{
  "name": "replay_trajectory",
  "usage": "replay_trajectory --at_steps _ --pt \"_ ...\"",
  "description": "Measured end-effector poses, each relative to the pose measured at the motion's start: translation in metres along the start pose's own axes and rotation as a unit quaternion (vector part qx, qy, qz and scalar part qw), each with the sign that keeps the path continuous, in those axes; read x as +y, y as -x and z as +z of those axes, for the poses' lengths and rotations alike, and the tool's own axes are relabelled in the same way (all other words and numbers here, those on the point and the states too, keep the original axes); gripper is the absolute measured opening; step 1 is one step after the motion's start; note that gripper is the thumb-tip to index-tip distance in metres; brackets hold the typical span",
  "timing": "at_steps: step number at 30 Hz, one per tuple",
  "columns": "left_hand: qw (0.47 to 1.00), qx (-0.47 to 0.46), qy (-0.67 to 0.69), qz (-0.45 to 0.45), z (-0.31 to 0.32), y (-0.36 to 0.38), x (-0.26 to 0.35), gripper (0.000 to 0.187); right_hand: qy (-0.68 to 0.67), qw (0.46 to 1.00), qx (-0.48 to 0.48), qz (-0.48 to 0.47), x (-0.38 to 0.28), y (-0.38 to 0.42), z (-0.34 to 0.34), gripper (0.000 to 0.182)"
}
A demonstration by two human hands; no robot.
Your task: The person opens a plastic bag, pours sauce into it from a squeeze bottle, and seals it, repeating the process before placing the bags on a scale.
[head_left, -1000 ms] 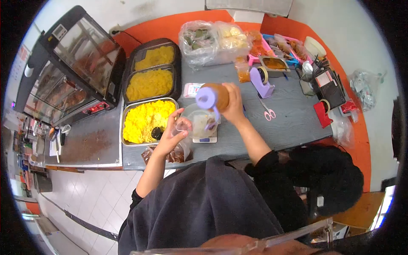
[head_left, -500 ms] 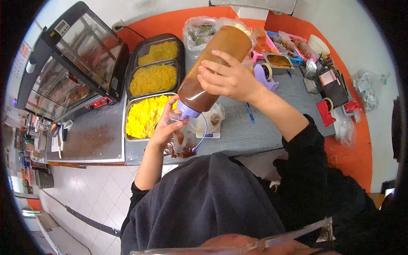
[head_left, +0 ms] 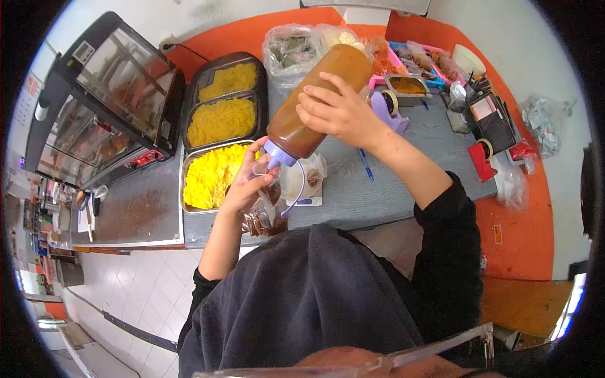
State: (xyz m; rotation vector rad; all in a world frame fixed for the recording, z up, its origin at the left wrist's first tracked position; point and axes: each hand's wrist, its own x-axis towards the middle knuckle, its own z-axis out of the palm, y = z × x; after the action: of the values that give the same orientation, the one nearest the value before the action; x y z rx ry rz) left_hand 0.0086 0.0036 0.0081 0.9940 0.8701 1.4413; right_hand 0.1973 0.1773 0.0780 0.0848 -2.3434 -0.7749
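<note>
My right hand (head_left: 346, 116) is wrapped around a large squeeze bottle (head_left: 290, 131) of brown sauce, tipped with its lilac nozzle pointing down to the left. A lilac cap strap (head_left: 304, 183) dangles from the bottle's collar. Thumb and fingers of my left hand (head_left: 238, 192) pinch a small clear plastic bag (head_left: 269, 205) at its mouth, right at the nozzle tip. Below, bags with dark brown contents (head_left: 258, 225) lie at the counter's front edge. Just right of them, a clear plastic bag (head_left: 315, 169) stands on a white scale (head_left: 309, 201).
A metal tray of yellow food (head_left: 211, 179) and two dark trays (head_left: 224, 120) line the left. Beyond them stands a glass display warmer (head_left: 120, 101). A lilac tape dispenser (head_left: 389, 113), blue pen (head_left: 367, 165) and red tape dispenser (head_left: 482, 162) sit to the right.
The view has shifted slightly. The nozzle is a little higher over the bag, and the clear bag now hangs straighter below my left hand. Both hands keep their hold.
</note>
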Motion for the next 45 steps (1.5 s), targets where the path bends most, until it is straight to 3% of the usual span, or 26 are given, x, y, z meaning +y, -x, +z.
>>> replay_trajectory --at_steps 3,5,6,9,10,11,12,14,16,17,19,21,23,25,26,27,28,30,31,33,38,41,42,44,45 --pt "1.0 0.009 -0.009 -0.004 0.002 -0.007 -0.005 0.082 -0.049 0.997 -0.009 0.065 -0.006 0.017 0.007 0.04" --pt "1.0 0.018 -0.023 -0.008 0.004 -0.011 -0.006 0.079 -0.152 0.971 -0.037 0.179 -0.015 0.035 0.02 0.056" --pt "0.996 0.022 -0.086 -0.002 0.006 -0.013 -0.006 0.074 -0.151 0.971 -0.039 0.181 -0.023 0.044 0.026 0.056" --pt "0.971 0.028 -0.235 0.039 0.003 -0.015 -0.026 0.059 -0.276 0.872 -0.037 0.402 -0.047 0.073 0.052 0.084" --pt "0.944 0.033 -0.321 0.074 0.005 -0.016 -0.03 0.049 -0.274 0.873 -0.039 0.402 -0.052 0.081 0.06 0.084" --pt "0.883 0.041 -0.456 0.107 0.007 -0.017 -0.032 0.035 -0.301 0.813 -0.006 0.498 -0.058 0.089 0.066 0.085" --pt "0.883 0.039 -0.455 0.108 0.005 -0.017 -0.039 0.035 -0.323 0.742 0.029 0.587 -0.063 0.096 0.071 0.087" --pt "0.823 0.037 -0.544 0.159 -0.007 -0.011 -0.069 0.032 -0.315 0.73 0.052 0.604 -0.072 0.118 0.083 0.09" --pt "0.813 0.045 -0.566 0.131 -0.015 0.002 -0.087 0.032 -0.358 0.665 0.098 0.648 -0.083 0.137 0.098 0.087" --pt "0.785 0.047 -0.608 0.11 -0.018 0.01 -0.092 0.033 -0.354 0.666 0.098 0.649 -0.09 0.142 0.101 0.087" --pt "0.755 0.047 -0.647 0.092 -0.015 0.023 -0.092 0.034 -0.333 0.578 0.35 0.658 -0.114 0.14 0.099 0.08" --pt "0.75 0.076 -0.652 0.085 -0.006 0.034 -0.078 0.037 -0.257 0.659 0.31 0.635 -0.158 0.145 0.094 0.071" --pt "0.746 0.089 -0.652 0.107 -0.001 0.039 -0.071 0.037 -0.258 0.762 0.148 0.575 -0.181 0.119 0.076 0.064" --pt "0.754 0.103 -0.637 0.12 0.001 0.037 -0.07 0.037 -0.234 0.773 0.011 0.59 -0.187 0.1 0.083 0.056" --pt "0.768 0.1 -0.622 0.117 0.002 0.034 -0.072 0.035 -0.265 0.744 -0.005 0.613 -0.188 0.1 0.095 0.036" --pt "0.79 0.102 -0.595 0.111 0.005 0.028 -0.072 0.032 -0.274 0.749 0.022 0.603 -0.184 0.101 0.106 0.015" --pt "0.789 0.112 -0.592 0.122 0.003 0.022 -0.078 0.031 -0.347 0.728 0.071 0.587 -0.175 0.094 0.103 0.008" --pt "0.804 0.13 -0.568 0.118 0.002 0.012 -0.084 0.036 -0.481 0.715 0.075 0.502 -0.162 0.084 0.086 0.01" --pt "0.806 0.117 -0.566 0.125 0.004 0.009 -0.082 0.036 -0.468 0.717 0.08 0.51 -0.157 0.078 0.073 0.01" --pt "0.86 0.111 -0.495 0.05 0.009 0.006 -0.075 0.03 -0.545 0.721 0.066 0.424 -0.149 0.067 0.049 0.013" --pt "0.9 0.076 -0.428 0.018 0.001 0.019 -0.074 0.013 -0.582 0.674 0.106 0.443 -0.155 0.064 0.023 0.018" --pt "0.904 0.092 -0.418 -0.004 0.01 0.027 -0.066 0.013 -0.688 0.523 0.013 0.502 -0.168 0.073 0.027 0.023" --pt "0.895 0.098 -0.434 -0.028 0.011 0.029 -0.065 0.015 -0.686 0.525 0.015 0.503 -0.169 0.074 0.026 0.023" --pt "0.909 0.097 -0.405 -0.013 0.007 0.03 -0.073 0.015 -0.647 0.597 0.046 0.473 -0.169 0.076 0.022 0.021" --pt "0.903 0.099 -0.416 0.044 0.008 0.03 -0.075 0.014 -0.645 0.597 0.046 0.474 -0.167 0.076 0.02 0.021"
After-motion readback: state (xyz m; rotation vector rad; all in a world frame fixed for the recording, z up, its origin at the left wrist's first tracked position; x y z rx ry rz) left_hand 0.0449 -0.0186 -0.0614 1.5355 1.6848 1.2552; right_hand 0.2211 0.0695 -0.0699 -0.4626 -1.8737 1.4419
